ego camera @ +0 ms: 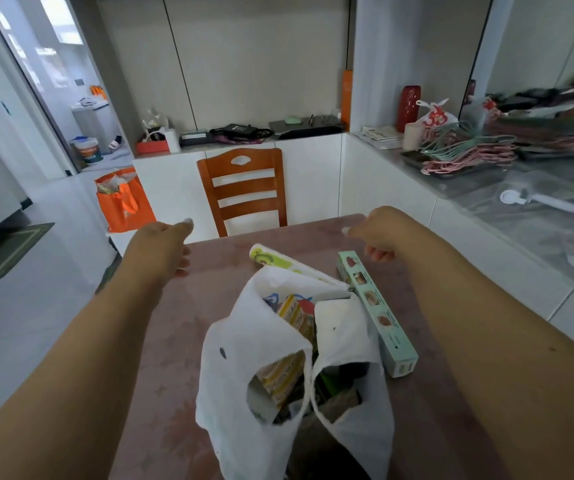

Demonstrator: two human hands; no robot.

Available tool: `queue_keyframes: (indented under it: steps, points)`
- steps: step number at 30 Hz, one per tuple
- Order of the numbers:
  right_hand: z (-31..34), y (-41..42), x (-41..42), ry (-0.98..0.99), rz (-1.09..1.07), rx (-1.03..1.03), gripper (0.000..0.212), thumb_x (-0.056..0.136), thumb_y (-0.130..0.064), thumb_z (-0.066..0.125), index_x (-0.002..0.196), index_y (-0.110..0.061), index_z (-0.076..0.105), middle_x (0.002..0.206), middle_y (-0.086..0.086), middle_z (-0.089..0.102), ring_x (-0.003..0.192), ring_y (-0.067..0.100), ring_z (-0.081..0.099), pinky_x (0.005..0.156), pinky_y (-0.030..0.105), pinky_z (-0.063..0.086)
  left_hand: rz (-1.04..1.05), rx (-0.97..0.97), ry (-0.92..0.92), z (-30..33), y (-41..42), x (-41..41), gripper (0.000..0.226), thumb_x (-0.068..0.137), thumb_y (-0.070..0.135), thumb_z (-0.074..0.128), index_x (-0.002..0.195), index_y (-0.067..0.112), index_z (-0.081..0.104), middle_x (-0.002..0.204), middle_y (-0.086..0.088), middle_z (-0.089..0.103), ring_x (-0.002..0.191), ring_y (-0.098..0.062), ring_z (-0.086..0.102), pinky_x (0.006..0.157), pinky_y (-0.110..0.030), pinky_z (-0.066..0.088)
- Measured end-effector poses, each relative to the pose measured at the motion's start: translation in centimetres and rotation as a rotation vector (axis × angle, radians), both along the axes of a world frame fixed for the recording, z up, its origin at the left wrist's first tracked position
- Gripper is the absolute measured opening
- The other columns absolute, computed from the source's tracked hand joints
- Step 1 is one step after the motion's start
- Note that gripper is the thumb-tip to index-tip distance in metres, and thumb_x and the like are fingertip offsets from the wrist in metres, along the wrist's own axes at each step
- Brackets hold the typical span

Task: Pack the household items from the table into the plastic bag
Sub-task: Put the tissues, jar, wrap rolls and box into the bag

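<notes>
Before you: white plastic bag (244, 344) with yellow boxes (294, 315) inside; mint-green long box (379, 315) printed with food pictures; pinkish-brown table (174, 323) with faint star pattern; orange-brown wooden chair (244, 188); orange tote bag (124, 202).

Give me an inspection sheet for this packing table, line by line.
Surface: pinkish patterned table, mostly bare around the bag.
Job's things: white plastic bag lies open with yellow packets inside; long green box lies beside it on the table; a roll with green print sticks out of the bag's far end.
Clutter: nothing seen on the table.
Grippers: left hand and right hand both hold nothing, fingers loosely curled, above the far end.
Cables: nothing seen.
Surroundings: wooden chair behind the table, orange bag on the floor, hangers on the side counter.
</notes>
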State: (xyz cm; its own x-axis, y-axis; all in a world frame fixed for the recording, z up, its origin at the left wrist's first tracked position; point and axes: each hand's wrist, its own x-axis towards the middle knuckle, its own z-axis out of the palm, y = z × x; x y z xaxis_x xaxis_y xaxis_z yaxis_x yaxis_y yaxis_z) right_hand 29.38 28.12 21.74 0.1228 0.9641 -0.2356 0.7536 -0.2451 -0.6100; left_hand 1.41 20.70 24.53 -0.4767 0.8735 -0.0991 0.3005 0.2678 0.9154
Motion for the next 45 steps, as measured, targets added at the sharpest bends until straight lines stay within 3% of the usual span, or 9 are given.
queue_keyframes:
  steps: [7,11,16,20,27,31,36,41,45]
  points:
    - [-6.7,6.9,-2.6,-0.120,0.154,-0.042,0.028,0.089,-0.039,0.061,0.080,-0.013,0.056,0.076,0.004,0.058,0.085,0.027,0.060,0.066,0.026,0.045,-0.037,-0.158,-0.258,-3.4,7.7,2.9,0.032,0.095,0.039,0.054,0.104,0.007,0.057,0.087,-0.011,0.061,0.085,-0.026,0.062,0.079,-0.035,0.052]
    - [-12.2,9.5,-3.6,-0.301,0.287,-0.145,0.049,0.088,-0.038,0.061,0.127,-0.008,0.056,0.130,0.011,0.059,0.115,0.028,0.057,0.091,0.031,0.044,-0.107,-0.270,-0.375,-7.3,10.8,3.9,0.030,0.095,0.033,0.055,0.098,0.004,0.055,0.097,-0.019,0.063,0.092,-0.031,0.064,0.079,-0.038,0.054]
    - [-17.3,12.0,-4.1,-0.437,0.393,-0.169,0.068,0.075,-0.038,0.074,0.131,-0.009,0.049,0.129,0.013,0.059,0.111,0.030,0.060,0.089,0.034,0.049,-0.160,-0.341,-0.433,-11.7,13.4,4.4,0.043,0.093,0.035,0.059,0.118,0.001,0.050,0.094,-0.021,0.060,0.093,-0.034,0.064,0.071,-0.038,0.054]
    - [-17.6,12.5,-3.9,-0.297,0.369,-0.133,0.057,0.077,-0.034,0.071,0.126,-0.010,0.053,0.123,0.013,0.062,0.104,0.028,0.061,0.080,0.031,0.048,-0.204,-0.383,-0.446,-12.8,14.4,5.4,0.021,0.095,0.022,0.057,0.098,0.002,0.050,0.079,-0.015,0.055,0.071,-0.028,0.061,0.053,-0.033,0.050]
    - [-12.5,11.0,-4.0,0.309,0.314,-0.127,0.029,0.091,-0.035,0.059,0.112,-0.015,0.064,0.087,0.002,0.067,0.072,0.014,0.063,0.060,0.023,0.049,-0.256,-0.407,-0.576,-13.5,16.9,8.0,0.052,0.092,0.038,0.060,0.125,0.001,0.047,0.104,-0.023,0.063,0.085,-0.033,0.064,0.080,-0.047,0.056]
    - [-11.4,10.9,-2.3,0.209,0.115,0.023,0.044,0.096,-0.042,0.048,0.116,-0.006,0.063,0.107,0.011,0.067,0.089,0.022,0.059,0.073,0.027,0.044,-0.220,-0.317,-0.770,-13.1,17.8,9.8,0.024,0.093,0.023,0.060,0.092,0.002,0.050,0.084,-0.014,0.062,0.084,-0.029,0.062,0.099,-0.053,0.047]
    - [-17.0,8.7,1.9,-0.167,-0.063,-0.234,0.068,0.074,-0.031,0.076,0.132,-0.005,0.050,0.127,0.012,0.061,0.110,0.026,0.062,0.082,0.029,0.051,-0.269,-0.241,-0.725,-12.2,18.6,10.5,0.020,0.091,0.018,0.064,0.096,0.005,0.049,0.086,-0.013,0.063,0.080,-0.028,0.063,0.085,-0.054,0.051]
    - [-14.8,8.5,4.4,0.145,-0.220,0.012,0.055,0.074,-0.031,0.072,0.123,-0.010,0.059,0.112,0.011,0.065,0.099,0.030,0.064,0.086,0.033,0.051,-0.304,-0.173,-0.672,-8.4,18.6,11.1,0.025,0.089,0.022,0.067,0.101,0.007,0.052,0.086,-0.011,0.064,0.080,-0.027,0.065,0.067,-0.049,0.055]
    - [-5.9,8.8,6.1,0.477,-0.331,0.173,0.036,0.072,-0.027,0.073,0.096,-0.002,0.066,0.071,0.011,0.068,0.060,0.024,0.067,0.053,0.028,0.052,-0.339,-0.103,-0.684,-4.3,16.7,12.4,0.029,0.090,0.029,0.065,0.107,0.008,0.055,0.087,-0.010,0.065,0.079,-0.025,0.065,0.061,-0.043,0.055]
